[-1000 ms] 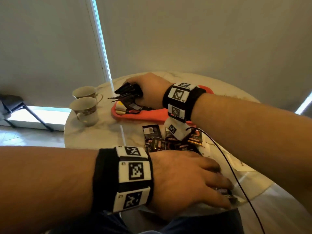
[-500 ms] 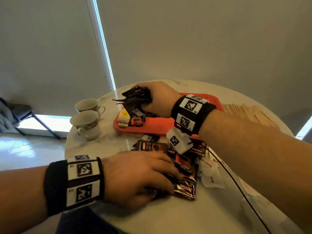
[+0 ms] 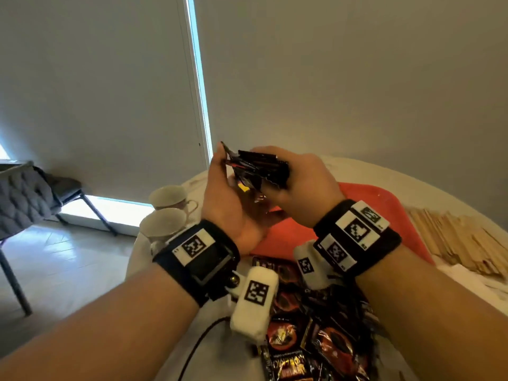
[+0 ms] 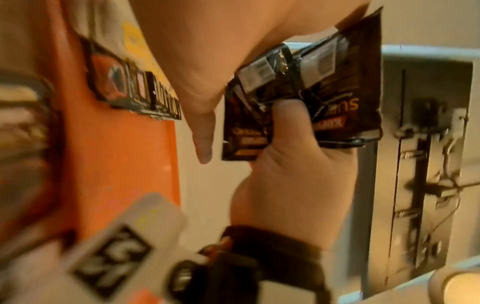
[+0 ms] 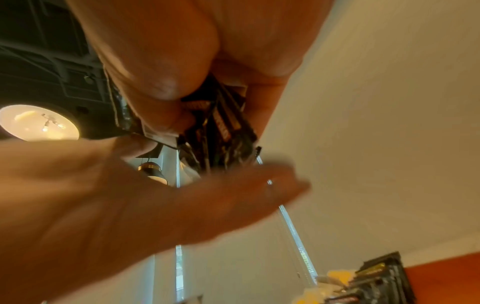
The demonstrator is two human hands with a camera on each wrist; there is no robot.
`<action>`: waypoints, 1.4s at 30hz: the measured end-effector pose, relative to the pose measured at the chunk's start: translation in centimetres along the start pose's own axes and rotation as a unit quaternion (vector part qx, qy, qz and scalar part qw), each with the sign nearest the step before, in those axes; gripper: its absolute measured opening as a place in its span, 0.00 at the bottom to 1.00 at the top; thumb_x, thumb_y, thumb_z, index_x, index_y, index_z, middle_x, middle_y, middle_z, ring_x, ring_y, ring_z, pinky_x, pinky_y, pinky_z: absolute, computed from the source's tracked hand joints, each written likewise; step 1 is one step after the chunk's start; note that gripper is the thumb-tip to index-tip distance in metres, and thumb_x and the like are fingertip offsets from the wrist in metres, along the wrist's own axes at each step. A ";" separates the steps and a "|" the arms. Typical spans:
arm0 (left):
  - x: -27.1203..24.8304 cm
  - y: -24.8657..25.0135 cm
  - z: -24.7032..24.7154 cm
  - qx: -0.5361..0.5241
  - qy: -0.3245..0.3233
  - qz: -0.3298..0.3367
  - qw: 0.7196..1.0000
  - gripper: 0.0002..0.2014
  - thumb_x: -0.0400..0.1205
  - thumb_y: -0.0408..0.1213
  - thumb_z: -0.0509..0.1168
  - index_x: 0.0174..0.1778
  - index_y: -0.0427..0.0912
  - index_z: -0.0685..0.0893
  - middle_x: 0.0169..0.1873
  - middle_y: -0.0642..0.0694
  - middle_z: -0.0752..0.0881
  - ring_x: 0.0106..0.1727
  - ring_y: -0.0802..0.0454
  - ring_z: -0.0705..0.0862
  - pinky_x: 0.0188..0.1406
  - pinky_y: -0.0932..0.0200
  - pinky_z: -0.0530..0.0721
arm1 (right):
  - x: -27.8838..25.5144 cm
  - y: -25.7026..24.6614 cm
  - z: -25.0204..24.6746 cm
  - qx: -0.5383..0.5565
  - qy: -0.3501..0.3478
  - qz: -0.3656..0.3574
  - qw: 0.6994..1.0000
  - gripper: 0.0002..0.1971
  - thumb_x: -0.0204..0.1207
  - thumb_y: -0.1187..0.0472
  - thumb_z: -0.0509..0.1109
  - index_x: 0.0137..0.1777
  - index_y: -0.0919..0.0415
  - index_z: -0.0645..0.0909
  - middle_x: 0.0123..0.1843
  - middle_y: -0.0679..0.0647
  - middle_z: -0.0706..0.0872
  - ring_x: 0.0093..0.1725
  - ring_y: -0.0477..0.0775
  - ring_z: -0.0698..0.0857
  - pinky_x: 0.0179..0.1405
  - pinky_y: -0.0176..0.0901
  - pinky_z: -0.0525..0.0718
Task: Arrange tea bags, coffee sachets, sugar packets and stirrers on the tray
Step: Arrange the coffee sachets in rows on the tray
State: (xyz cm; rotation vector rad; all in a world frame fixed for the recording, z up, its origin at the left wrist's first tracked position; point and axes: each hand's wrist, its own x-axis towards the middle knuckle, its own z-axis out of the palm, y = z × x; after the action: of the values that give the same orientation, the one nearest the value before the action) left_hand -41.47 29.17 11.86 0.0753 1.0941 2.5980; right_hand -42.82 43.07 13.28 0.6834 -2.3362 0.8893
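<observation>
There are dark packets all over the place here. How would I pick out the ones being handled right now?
Find the orange tray on the round white table, then look just above its near-left end. There the left hand and right hand meet around a bunch of dark sachets, held up in the air. The other sachets lie loose on the table near the wrists.

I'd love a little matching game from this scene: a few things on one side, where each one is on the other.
Things:
1. bundle of dark sachets
2. red tray
3. wooden stirrers
4. two cups

Places:
A. left of the tray
B. right of the tray
C. held up between both hands
D. on the table, beneath the hands

Pairs: 1-C, 2-D, 3-B, 4-A
</observation>
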 end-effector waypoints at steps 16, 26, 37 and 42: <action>6.7 1.2 -0.9 -0.022 -0.026 -0.032 0.999 0.31 0.85 0.59 0.63 0.72 0.36 0.84 0.63 0.37 0.88 0.70 0.38 0.85 0.78 0.42 0.78 | 2.6 2.7 1.4 -0.050 -0.183 0.011 0.982 0.34 0.73 0.60 0.70 0.82 0.47 0.71 0.74 0.45 0.74 0.72 0.47 0.70 0.73 0.42 0.72; 9.8 0.3 -2.2 -0.010 0.063 -0.043 0.997 0.42 0.73 0.75 0.69 0.71 0.43 0.87 0.64 0.35 0.91 0.65 0.37 0.91 0.63 0.41 0.89 | 2.7 3.7 -0.8 0.189 -0.175 0.076 0.963 0.32 0.66 0.46 0.84 0.70 0.43 0.78 0.64 0.41 0.86 0.69 0.40 0.83 0.72 0.44 0.80; 7.8 -0.1 -2.2 0.056 -0.060 0.003 0.997 0.36 0.78 0.66 0.70 0.73 0.42 0.84 0.63 0.39 0.88 0.73 0.37 0.85 0.72 0.32 0.81 | 3.1 3.7 0.8 0.141 -0.064 0.049 0.987 0.16 0.75 0.62 0.79 0.55 0.47 0.78 0.43 0.48 0.86 0.46 0.53 0.88 0.49 0.59 0.87; 7.6 -0.6 -1.9 0.021 -0.033 0.031 0.999 0.28 0.76 0.46 0.75 0.72 0.40 0.83 0.53 0.42 0.91 0.55 0.46 0.92 0.41 0.50 0.91 | 3.4 2.8 1.4 0.086 -0.065 0.026 0.994 0.21 0.70 0.60 0.80 0.59 0.46 0.77 0.51 0.43 0.86 0.51 0.45 0.86 0.50 0.49 0.87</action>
State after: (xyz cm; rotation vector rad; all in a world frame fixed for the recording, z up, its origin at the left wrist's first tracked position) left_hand -48.79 30.61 9.57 0.2071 1.1403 2.6073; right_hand -47.49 43.00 13.31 0.7754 -2.4212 1.1105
